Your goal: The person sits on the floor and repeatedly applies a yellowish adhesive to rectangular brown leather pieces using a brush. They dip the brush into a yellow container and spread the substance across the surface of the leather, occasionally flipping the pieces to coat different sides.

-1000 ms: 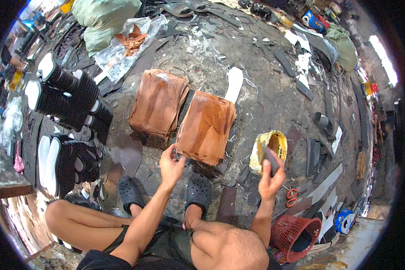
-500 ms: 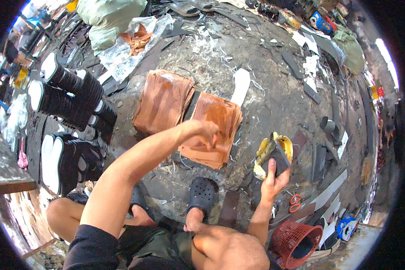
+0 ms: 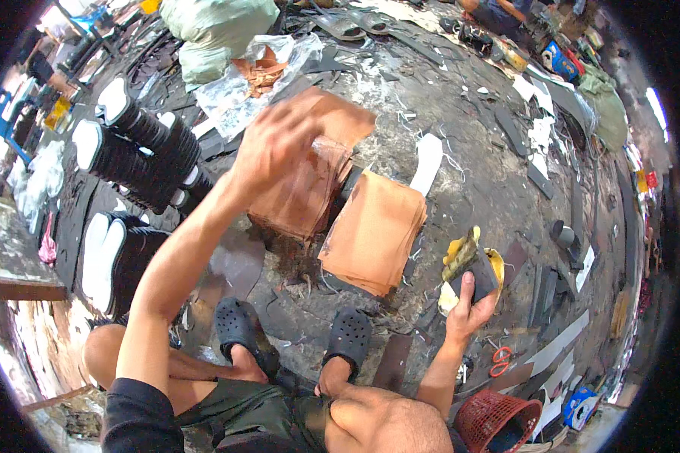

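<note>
My left hand (image 3: 276, 143), blurred by motion, grips a thin orange-brown sheet (image 3: 344, 117) by its near side. The sheet hangs over the left stack of brown sheets (image 3: 298, 196). Beside that stack, a second stack of orange-brown sheets (image 3: 374, 230) lies on the ground, its top sheet lighter and dull. Off to the right, my right hand (image 3: 470, 309) is closed around a dark flat piece (image 3: 483, 281), thumb on top. A ragged yellow container (image 3: 496, 264), smeared with something pale, is held together with it; its lower part is hidden by my fingers.
Stacked white-topped black soles (image 3: 140, 158) stand on the left, with more white insoles (image 3: 102, 253) nearer. A white sole-shaped piece (image 3: 428, 162) lies behind the right stack. Orange-handled scissors (image 3: 500, 361) and a red plastic basket (image 3: 499, 423) sit at lower right. Scraps litter the ground.
My left hand has lifted a sheet off the right stack and carried it left and away, over the left stack. My right hand keeps its hold. The view has shifted slightly.
</note>
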The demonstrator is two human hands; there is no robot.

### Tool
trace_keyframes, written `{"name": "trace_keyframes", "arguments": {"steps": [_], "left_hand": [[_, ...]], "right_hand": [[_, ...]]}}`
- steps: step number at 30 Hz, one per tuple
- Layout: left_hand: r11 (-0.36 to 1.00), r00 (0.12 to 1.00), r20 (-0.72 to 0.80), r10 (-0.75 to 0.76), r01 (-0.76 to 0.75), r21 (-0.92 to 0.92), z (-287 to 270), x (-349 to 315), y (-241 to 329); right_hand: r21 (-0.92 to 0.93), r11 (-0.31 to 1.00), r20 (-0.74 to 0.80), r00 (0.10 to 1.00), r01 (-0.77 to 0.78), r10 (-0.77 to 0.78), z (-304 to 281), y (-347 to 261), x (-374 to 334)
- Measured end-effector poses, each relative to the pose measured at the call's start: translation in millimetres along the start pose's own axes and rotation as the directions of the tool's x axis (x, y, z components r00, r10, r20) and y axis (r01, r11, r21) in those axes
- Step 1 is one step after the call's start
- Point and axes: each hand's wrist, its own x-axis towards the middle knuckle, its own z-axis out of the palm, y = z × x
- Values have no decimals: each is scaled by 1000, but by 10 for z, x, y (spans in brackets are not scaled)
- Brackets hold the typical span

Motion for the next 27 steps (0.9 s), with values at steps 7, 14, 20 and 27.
{"name": "trace_keyframes", "arguments": {"steps": [7, 14, 20, 27], "left_hand": [[932, 879, 345, -328, 361, -34, 830, -2050, 467], [915, 832, 525, -179, 337, -221, 1301, -1738, 1989], [906, 881, 460, -110, 279, -317, 1334, -2054, 2134], [883, 878, 478, -24, 243, -402, 1264, -2036, 2003]], "right_hand": [[69, 990, 111, 985, 122, -129, 266, 88, 247], [-181, 970, 340, 936, 161, -91, 1221, 230, 901], [-760, 648, 234, 909, -50, 344, 1417, 840, 287], [-648, 698, 580, 791, 305, 193, 2149, 650, 893]]}}
